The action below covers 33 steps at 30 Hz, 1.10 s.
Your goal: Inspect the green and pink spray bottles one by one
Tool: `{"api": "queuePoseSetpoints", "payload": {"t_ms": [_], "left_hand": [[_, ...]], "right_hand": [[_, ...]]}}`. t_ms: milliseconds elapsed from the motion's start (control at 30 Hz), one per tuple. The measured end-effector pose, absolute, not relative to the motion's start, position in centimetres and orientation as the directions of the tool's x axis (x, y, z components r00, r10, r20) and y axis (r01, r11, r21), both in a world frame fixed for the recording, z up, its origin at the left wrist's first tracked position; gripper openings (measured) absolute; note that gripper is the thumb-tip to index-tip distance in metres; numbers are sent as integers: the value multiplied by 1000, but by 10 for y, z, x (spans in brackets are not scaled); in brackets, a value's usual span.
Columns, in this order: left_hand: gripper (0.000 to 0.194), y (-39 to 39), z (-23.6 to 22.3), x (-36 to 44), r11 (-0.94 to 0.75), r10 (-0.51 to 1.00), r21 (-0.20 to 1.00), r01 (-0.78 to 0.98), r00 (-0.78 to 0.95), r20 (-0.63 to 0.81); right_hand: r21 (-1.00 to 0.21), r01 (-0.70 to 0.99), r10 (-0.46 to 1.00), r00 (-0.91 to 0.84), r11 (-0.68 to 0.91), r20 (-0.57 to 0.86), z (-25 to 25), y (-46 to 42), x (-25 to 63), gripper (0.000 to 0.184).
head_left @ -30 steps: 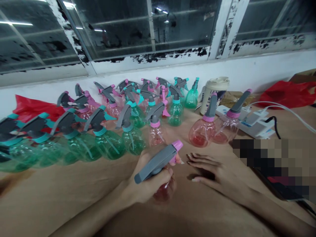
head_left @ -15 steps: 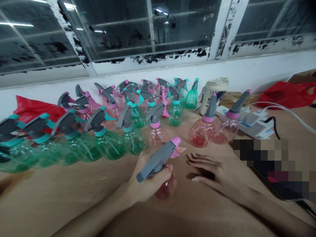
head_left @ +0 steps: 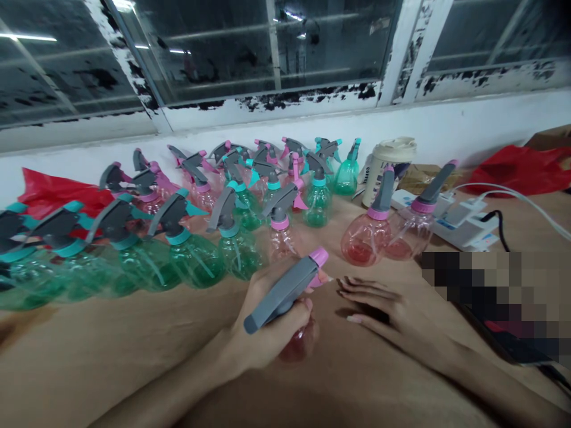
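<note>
"So, what does the left hand (head_left: 267, 337) have?"

"A spray bottle (head_left: 300, 345), pink and see-through, its grey spray head (head_left: 285, 292) slanting up to a pink nozzle (head_left: 319, 257). Thumb and fingers are clamped around it just under the head, and one fingertip reaches out by the nozzle."

"Where is the bottle, exactly?"

"Over the near middle of the table (head_left: 134, 333), left of the right hand (head_left: 398, 318). I can't tell whether its base touches down."

"And the right hand's fingers?"

"Loosely fanned and slightly bent, the thumb well apart from them. The hand lies palm down, holding nothing."

"What's around them?"

"A row of green bottles (head_left: 194, 261) on the left, with more pink and green bottles (head_left: 317, 208) behind (quite a crowd, nozzles pointing every which way). Beyond the right hand stand two pink bottles (head_left: 363, 244), side by side, in front of a coffee cup (head_left: 388, 172). A white power strip (head_left: 464, 229) lies to their right, and a red bag (head_left: 520, 172) sits farther back."
</note>
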<state>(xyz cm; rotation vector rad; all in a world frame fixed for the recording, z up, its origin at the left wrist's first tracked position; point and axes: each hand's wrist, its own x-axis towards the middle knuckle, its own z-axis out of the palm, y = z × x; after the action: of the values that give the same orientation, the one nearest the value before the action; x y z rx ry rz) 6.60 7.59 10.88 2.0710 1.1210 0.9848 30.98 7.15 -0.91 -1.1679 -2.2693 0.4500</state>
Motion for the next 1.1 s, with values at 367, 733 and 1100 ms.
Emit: {"api": "queuePoseSetpoints", "payload": {"t_ms": [367,733,1100], "left_hand": [[10,75,109,64,-480,858,771,418,409,312],[16,77,105,69,-569,822,650,504,348,451],[30,73,94,95,-472,867,814,339,347,358]], "right_hand": [[-502,633,807,-490,589,328,-16,73,311,33],[-506,664,835,-426,550,348,2,60,292,60],[-630,578,855,-356,518,377,55,26,245,83]]}}
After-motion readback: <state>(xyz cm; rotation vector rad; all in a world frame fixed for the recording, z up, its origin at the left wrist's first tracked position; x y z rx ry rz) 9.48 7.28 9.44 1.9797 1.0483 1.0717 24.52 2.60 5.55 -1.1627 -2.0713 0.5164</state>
